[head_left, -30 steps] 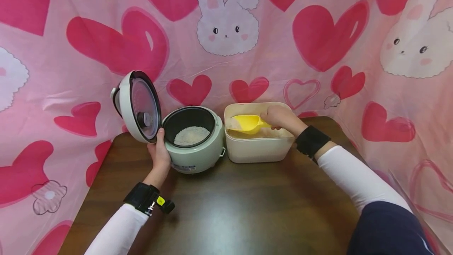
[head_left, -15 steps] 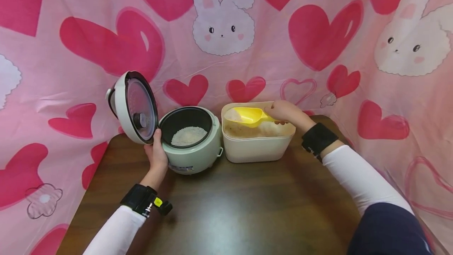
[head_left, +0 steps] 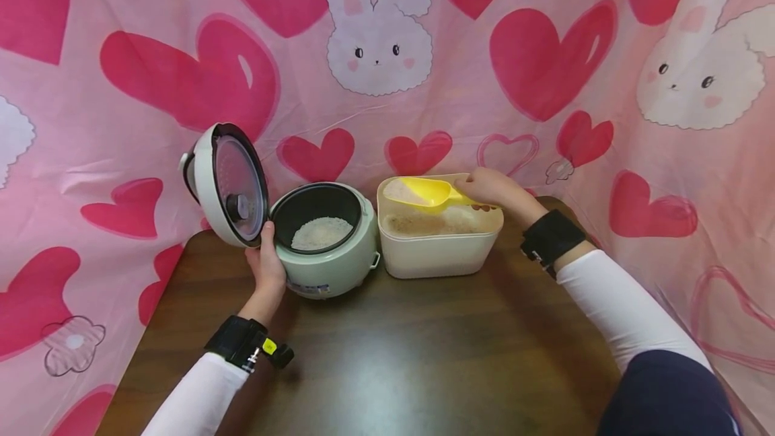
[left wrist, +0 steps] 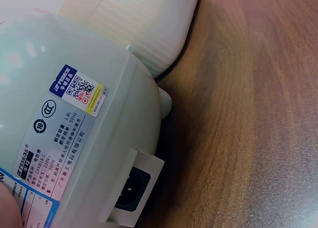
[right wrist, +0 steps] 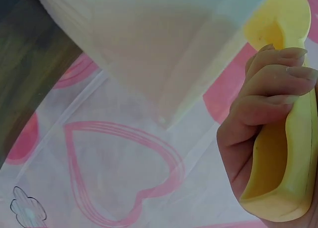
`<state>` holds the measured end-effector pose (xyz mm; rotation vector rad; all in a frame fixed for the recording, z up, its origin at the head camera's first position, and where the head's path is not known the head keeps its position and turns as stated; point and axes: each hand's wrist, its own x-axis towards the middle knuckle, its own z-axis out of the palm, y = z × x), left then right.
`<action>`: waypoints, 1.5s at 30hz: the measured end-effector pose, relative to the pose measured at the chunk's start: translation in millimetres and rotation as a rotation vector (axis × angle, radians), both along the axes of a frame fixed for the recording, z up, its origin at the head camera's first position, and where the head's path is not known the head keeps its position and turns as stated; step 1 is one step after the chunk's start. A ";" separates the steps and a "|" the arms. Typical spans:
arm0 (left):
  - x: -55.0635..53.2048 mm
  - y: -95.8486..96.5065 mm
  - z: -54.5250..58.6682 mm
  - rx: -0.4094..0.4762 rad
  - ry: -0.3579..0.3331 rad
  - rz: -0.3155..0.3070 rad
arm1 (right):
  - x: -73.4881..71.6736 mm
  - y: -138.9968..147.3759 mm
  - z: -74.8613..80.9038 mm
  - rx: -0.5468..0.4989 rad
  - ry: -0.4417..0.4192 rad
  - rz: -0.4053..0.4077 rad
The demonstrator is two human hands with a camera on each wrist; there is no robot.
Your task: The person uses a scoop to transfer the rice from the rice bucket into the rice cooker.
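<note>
A pale green rice cooker [head_left: 329,271] stands at the left with its lid [head_left: 233,187] raised; white rice [head_left: 321,233] lies in its dark inner pot. My left hand [head_left: 268,271] rests against the cooker's left side beside the hinge, thumb straight up at the rim, other fingers partly hidden. Just right of the cooker is a cream bin [head_left: 438,258] of rice. Above it my right hand [head_left: 492,188] grips the handle of a yellow scoop [head_left: 432,194], loaded with rice, its bowl pointing left. The right wrist view shows the fingers [right wrist: 268,86] curled round the handle.
Both containers stand toward the back of a dark wooden table [head_left: 375,362]. A pink curtain [head_left: 460,99] with hearts and rabbits hangs close behind them. The cooker's power socket [left wrist: 133,188] faces my left wrist camera.
My right hand has lifted the yellow scoop with its rice up from the rice in the bin. The left hand keeps its place against the cooker; the head view has shifted slightly.
</note>
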<state>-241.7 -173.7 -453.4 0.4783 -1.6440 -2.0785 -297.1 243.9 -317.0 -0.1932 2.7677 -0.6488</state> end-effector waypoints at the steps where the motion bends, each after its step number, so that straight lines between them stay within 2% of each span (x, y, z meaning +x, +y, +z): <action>1: 0.2 0.0 -0.2 0.000 0.001 0.001 | 0.1 -1.0 1.5 -0.002 0.003 0.000; 9: -0.8 -1.7 -0.9 -0.007 0.016 0.012 | 1.1 -15.9 21.5 -0.090 0.047 0.034; 12: -0.9 -2.6 0.0 -0.012 0.017 0.012 | -0.2 -25.9 29.3 -0.086 0.071 0.060; 17: 0.2 -4.7 2.6 -0.017 0.002 0.006 | -3.5 -51.9 40.9 -0.033 0.098 0.083; 26: -0.5 -4.5 3.2 -0.012 0.015 0.017 | -4.8 -96.9 55.8 0.142 0.118 0.115; 33: 0.4 -3.2 2.4 -0.025 0.005 0.004 | -1.0 -114.5 59.5 0.218 0.177 0.168; 41: 1.3 -2.1 1.0 -0.019 0.023 -0.004 | 1.0 -128.4 60.8 0.301 0.272 0.164; 45: 1.0 -1.3 0.5 -0.018 0.031 -0.001 | 0.5 -132.9 57.7 0.308 0.347 0.169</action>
